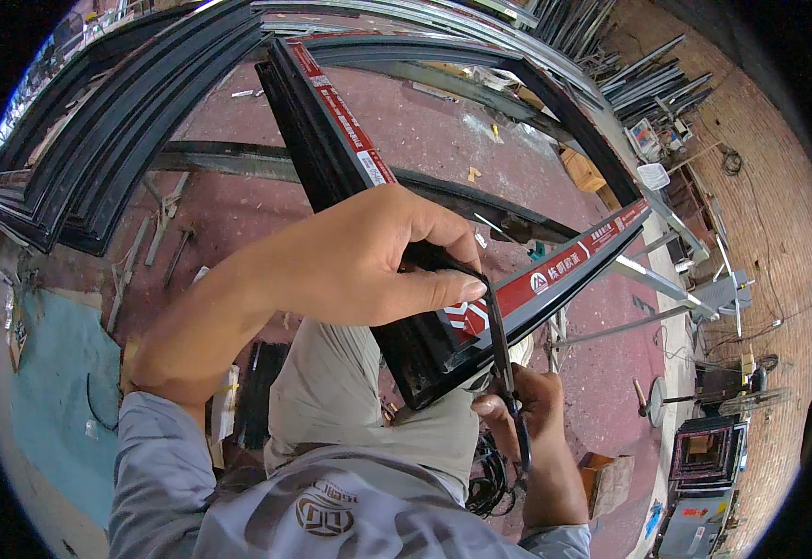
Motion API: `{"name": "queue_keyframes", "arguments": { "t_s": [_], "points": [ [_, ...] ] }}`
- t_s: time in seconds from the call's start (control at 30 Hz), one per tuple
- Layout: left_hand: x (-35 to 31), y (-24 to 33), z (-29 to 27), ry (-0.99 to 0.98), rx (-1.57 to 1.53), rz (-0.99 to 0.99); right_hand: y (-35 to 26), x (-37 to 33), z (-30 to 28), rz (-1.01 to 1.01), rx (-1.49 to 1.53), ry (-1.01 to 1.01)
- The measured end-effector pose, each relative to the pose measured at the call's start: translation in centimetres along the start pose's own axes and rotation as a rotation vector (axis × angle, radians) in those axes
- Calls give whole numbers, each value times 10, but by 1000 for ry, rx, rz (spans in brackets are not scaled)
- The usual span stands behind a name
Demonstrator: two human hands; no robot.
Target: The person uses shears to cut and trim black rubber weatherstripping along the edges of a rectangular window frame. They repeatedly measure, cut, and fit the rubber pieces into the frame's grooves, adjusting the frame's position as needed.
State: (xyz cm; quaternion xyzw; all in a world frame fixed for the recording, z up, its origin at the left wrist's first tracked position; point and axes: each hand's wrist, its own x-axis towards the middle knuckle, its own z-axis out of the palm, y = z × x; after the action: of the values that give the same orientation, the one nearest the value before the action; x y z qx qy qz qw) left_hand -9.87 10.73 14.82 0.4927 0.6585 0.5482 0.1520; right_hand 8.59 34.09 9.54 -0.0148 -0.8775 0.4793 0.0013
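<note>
A black metal window frame [417,373] with red-and-silver film on its top faces lies in front of me, its near corner just above my legs. Over that corner, my left hand [392,256] is closed, thumb and fingers pinching a thin black rubber strip [439,257]. My right hand [538,401] is lower and to the right, wrapped round the dark handles of what look like scissors [502,354]. Their blades point up toward my left fingertips, beside the corner. The strip's far end is hidden under my left hand.
More black frame profiles [145,102] are stacked at the far left. Metal legs [653,279] support the frame's right side. Long metal bars [648,74] lie by the brick wall [769,233]. A black coil of cable [490,475] is near my right forearm.
</note>
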Motion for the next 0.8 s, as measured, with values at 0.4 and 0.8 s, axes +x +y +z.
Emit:
{"name": "queue_keyframes", "arguments": {
  "t_s": [0.4, 0.8],
  "points": [
    [1, -14, -4, -67, 226, 427, 22, -15, 5, 47, 302, 188],
    [3, -20, -9, -122, 249, 459, 20, -4, 1, -65, 236, 373]
  ]
}}
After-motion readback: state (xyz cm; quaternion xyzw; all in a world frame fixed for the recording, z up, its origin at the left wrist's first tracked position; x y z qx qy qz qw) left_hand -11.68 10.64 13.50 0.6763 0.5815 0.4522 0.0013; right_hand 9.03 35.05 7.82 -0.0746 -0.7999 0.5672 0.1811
